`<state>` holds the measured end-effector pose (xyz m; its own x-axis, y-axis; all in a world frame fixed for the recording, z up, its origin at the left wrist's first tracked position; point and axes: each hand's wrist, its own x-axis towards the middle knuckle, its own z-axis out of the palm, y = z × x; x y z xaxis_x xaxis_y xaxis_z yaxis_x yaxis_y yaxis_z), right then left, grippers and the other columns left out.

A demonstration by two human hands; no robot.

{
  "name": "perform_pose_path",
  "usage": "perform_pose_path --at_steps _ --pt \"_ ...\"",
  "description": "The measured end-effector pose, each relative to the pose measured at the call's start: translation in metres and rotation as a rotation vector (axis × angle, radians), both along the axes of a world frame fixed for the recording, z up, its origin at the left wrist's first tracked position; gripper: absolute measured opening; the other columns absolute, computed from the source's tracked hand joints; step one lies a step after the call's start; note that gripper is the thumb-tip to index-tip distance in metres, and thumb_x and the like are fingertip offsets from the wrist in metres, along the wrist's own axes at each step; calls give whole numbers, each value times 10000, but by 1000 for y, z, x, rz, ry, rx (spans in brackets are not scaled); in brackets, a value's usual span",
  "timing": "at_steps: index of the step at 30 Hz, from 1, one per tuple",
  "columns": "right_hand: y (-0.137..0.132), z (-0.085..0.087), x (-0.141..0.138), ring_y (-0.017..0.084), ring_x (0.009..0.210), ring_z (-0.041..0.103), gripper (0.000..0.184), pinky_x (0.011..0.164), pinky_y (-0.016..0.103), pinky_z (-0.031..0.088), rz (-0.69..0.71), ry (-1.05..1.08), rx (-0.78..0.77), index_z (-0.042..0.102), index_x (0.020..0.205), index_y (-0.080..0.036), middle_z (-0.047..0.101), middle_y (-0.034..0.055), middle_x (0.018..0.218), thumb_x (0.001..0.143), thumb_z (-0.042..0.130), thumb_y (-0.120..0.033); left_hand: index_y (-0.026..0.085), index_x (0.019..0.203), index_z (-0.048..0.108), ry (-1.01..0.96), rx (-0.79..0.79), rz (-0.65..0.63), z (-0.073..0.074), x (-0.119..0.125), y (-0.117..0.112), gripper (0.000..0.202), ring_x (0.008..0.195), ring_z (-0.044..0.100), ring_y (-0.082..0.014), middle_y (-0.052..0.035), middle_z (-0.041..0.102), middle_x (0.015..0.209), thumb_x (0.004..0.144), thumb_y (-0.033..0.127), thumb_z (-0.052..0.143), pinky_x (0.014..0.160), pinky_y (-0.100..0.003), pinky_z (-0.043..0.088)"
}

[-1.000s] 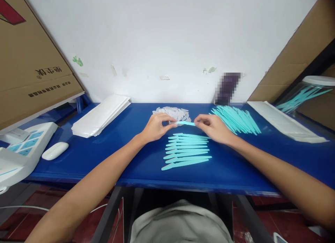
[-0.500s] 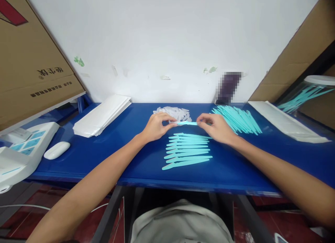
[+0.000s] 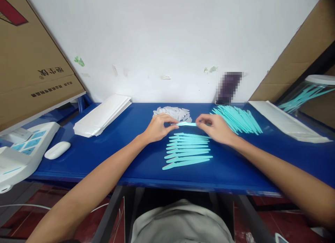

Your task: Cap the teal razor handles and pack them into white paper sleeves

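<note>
Between my two hands a slim turquoise eyebrow razor (image 3: 187, 124) is held level above the table. My left hand (image 3: 159, 127) pinches its left end with thumb and fingertips; whether a cap sits between those fingers I cannot make out. My right hand (image 3: 214, 127) is closed on the handle's right end. Just behind the left fingers lies a heap of small translucent white blade caps (image 3: 175, 113). Nearer to me, several turquoise razors (image 3: 188, 151) lie side by side in a column. A loose pile of more razors (image 3: 237, 119) is beyond my right hand.
On the blue table (image 3: 104, 159) are a stack of white sleeves (image 3: 102, 115) at left, a white oval case (image 3: 57, 150) and a white device (image 3: 34, 145). To the right lie another white sleeve (image 3: 288, 120) and a clear jar (image 3: 309, 93) holding turquoise sticks. A pixelated phone-like object (image 3: 228, 87) leans on the wall.
The held razor and both hands have barely shifted, with the right fingertips slightly further left. The razors in the column and the piles look the same.
</note>
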<state>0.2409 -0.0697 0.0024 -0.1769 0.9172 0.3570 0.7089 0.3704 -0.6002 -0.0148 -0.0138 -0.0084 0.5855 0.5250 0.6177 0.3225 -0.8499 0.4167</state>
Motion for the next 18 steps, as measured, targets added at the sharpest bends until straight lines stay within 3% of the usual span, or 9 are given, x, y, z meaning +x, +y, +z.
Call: perform_pose_path --at_steps 8,11,14,18 --pt "6 -8 -2 165 688 563 257 666 295 415 126 19 -36 688 855 -186 656 20 757 909 560 -402 202 1070 763 93 1 14 2 3 2 271 944 672 -223 -67 775 1006 966 413 629 882 -369 507" --pt "13 -13 4 178 706 576 275 671 308 420 119 -122 -28 720 832 -187 654 48 806 903 561 -399 195 1145 732 289 74 123 3 -14 17 322 1054 637 -246 -90 733 1123 1019 380 501 933 -388 482" --pt "15 -14 8 196 732 587 290 680 322 421 115 -211 -23 751 836 -193 658 68 826 900 559 -399 187 1142 738 461 124 250 4 -38 34 343 1049 604 -268 -116 684 1156 1008 330 457 901 -395 473" --pt "10 -7 9 196 695 574 297 695 335 386 48 -275 35 769 856 -210 649 43 731 906 553 -407 225 1214 722 563 144 266 3 -57 48 360 1029 557 -271 -113 624 1177 999 314 448 902 -412 443"
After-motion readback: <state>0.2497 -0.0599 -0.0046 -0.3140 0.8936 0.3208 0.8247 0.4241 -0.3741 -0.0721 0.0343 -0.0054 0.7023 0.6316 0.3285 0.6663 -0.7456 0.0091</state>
